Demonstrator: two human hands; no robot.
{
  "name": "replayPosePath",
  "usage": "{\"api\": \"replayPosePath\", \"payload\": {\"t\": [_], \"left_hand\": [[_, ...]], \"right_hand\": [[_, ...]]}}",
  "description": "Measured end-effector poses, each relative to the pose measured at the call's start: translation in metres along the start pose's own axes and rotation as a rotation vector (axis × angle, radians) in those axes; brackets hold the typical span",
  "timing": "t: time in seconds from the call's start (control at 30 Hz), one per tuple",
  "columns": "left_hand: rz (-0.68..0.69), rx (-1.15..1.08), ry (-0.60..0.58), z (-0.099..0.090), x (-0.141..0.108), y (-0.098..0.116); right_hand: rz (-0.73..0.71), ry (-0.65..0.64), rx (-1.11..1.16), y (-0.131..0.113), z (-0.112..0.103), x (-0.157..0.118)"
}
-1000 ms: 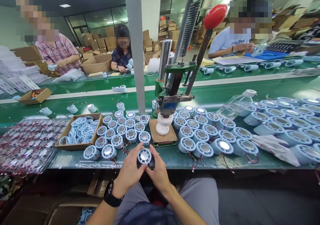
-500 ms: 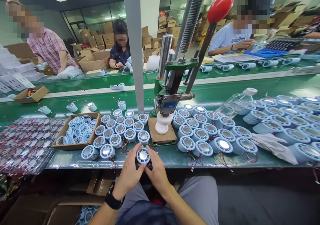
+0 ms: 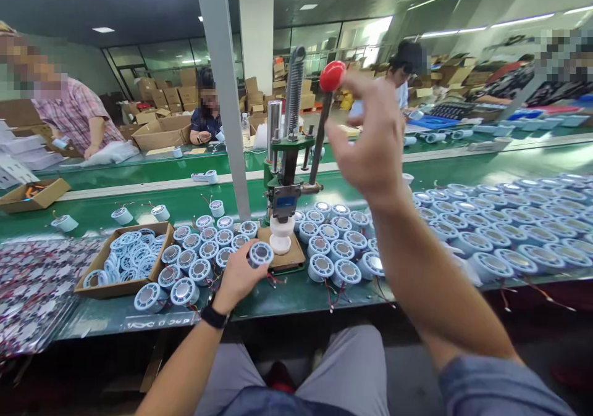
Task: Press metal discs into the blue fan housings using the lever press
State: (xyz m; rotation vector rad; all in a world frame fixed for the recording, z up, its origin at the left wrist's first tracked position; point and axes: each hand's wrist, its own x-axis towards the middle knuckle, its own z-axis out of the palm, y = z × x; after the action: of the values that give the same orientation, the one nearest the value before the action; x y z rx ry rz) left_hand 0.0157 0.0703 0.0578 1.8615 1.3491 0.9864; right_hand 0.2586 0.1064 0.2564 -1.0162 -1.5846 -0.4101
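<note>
My left hand (image 3: 239, 275) grips a light blue round motor housing (image 3: 260, 254) just left of and in front of the press's white plastic fixture (image 3: 280, 243). The housing's metal face points up. Raised beside the press lever, my right hand (image 3: 370, 129) is blurred, with fingers apart, close to the red knob (image 3: 332, 76). Whether its fingertips touch the knob is unclear. The green hand press (image 3: 285, 187) stands on a brown board (image 3: 297, 258), with its lever up.
Many blue housings (image 3: 346, 271) with wires stand on both sides of the press. A cardboard box (image 3: 88, 287) of blue rings lies left, beside wrapped parts (image 3: 34, 280). A grey post (image 3: 222, 83) rises behind. Co-workers (image 3: 76, 113) are across the green conveyor (image 3: 180, 191).
My right hand has let go of the housing and risen to the lever knob. My left hand has carried the housing up beside the fixture. The view has shifted to the right.
</note>
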Motion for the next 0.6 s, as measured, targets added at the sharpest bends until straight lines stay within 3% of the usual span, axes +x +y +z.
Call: {"api": "replayPosePath", "payload": {"t": [0.07,0.13,0.23,0.33,0.43,0.5,0.57,0.6], "left_hand": [[0.003,-0.075,-0.013,0.007,0.030,0.002],[0.015,-0.155,-0.058,0.018,0.054,0.000],[0.057,-0.244,-0.174,0.035,0.076,-0.003],[0.079,-0.308,-0.280,0.044,0.086,-0.006],[0.080,-0.333,-0.333,0.043,0.086,-0.011],[0.081,-0.345,-0.351,0.042,0.084,-0.015],[0.093,-0.364,-0.360,0.042,0.082,-0.018],[0.100,-0.373,-0.359,0.042,0.081,-0.020]], "right_hand": [[0.106,0.040,0.050,0.016,0.012,0.057],[0.190,0.014,0.179,0.031,0.033,0.086],[0.213,-0.010,0.329,0.051,0.061,0.092],[0.180,-0.019,0.362,0.062,0.073,0.090],[0.241,-0.043,0.340,0.054,0.063,0.097],[0.295,-0.037,0.331,0.037,0.042,0.093],[0.237,0.003,0.355,0.012,0.012,0.061],[0.186,0.033,0.365,-0.002,-0.003,0.032]]}}
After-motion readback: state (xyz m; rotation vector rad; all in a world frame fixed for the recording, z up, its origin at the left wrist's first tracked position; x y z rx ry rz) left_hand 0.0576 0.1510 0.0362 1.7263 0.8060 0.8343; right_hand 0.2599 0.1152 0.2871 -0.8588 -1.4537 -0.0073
